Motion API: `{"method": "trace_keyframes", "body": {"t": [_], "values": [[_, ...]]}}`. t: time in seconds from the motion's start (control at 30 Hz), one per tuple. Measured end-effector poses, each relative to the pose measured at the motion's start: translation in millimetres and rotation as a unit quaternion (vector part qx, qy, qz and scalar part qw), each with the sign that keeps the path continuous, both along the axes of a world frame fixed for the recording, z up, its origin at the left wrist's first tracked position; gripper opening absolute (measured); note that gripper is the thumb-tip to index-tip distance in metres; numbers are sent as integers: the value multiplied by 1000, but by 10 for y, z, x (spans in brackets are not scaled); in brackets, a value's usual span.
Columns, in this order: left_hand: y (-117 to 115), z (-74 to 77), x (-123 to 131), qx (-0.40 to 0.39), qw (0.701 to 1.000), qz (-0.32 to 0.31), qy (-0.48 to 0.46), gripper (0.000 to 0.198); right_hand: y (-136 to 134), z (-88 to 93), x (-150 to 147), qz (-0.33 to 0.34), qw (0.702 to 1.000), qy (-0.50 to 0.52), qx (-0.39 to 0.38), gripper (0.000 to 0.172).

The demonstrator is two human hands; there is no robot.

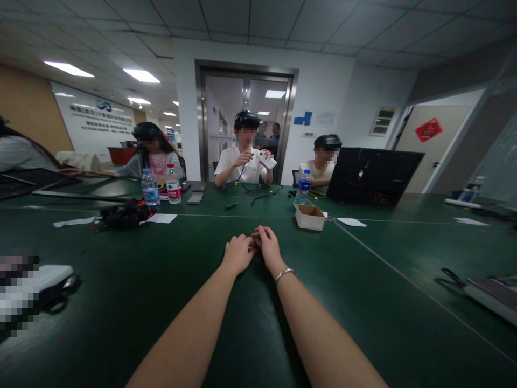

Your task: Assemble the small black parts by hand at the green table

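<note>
your left hand [238,253] and right hand [267,247] meet on the bench [161,302], fingers curled in, anything pinched hidden; the cardboard box [309,217] lies ahead, nearer your right hand.

Anything pinched where my left hand [239,252] and right hand [267,246] meet is hidden under my curled fingers [259,235]. At the near left, a pixelated patch [23,293] masks some object. Both forearms [194,328] run off the near edge.

Small cardboard box [309,218], upright on green table [161,302]
</note>
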State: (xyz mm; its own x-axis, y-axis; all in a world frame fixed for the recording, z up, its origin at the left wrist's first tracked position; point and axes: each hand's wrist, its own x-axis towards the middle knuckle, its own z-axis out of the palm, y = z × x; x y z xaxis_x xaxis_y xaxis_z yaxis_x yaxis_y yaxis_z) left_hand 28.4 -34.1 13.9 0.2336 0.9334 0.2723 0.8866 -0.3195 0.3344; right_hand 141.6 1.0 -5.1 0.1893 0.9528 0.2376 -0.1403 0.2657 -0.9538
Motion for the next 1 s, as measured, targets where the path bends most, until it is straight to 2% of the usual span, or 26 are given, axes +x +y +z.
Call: {"method": "trace_keyframes", "body": {"t": [0.07,0.17,0.3,0.43,0.63,0.83,1.0], "values": [[14,-40,-51,5,999,-8,-33,18,8,-9,7,-5,999,-33,10,32],[44,-73,-146,18,988,-33,-149,22,-23,7,-7,-9,994,-110,24,30],[100,-95,-200,-33,944,-33,-328,29,-95,53,-39,8,981,-190,25,28],[172,-126,-215,-83,890,-27,-448,26,-107,73,-34,51,985,-166,3,25],[275,-159,-256,-20,872,-46,-487,23,-43,49,-27,70,983,-168,-21,20],[295,-169,-265,-28,850,-20,-526,23,-46,40,-36,77,982,-169,-17,25],[312,-191,-271,-27,850,-5,-527,24,-49,37,-26,89,976,-198,-8,22]]}}
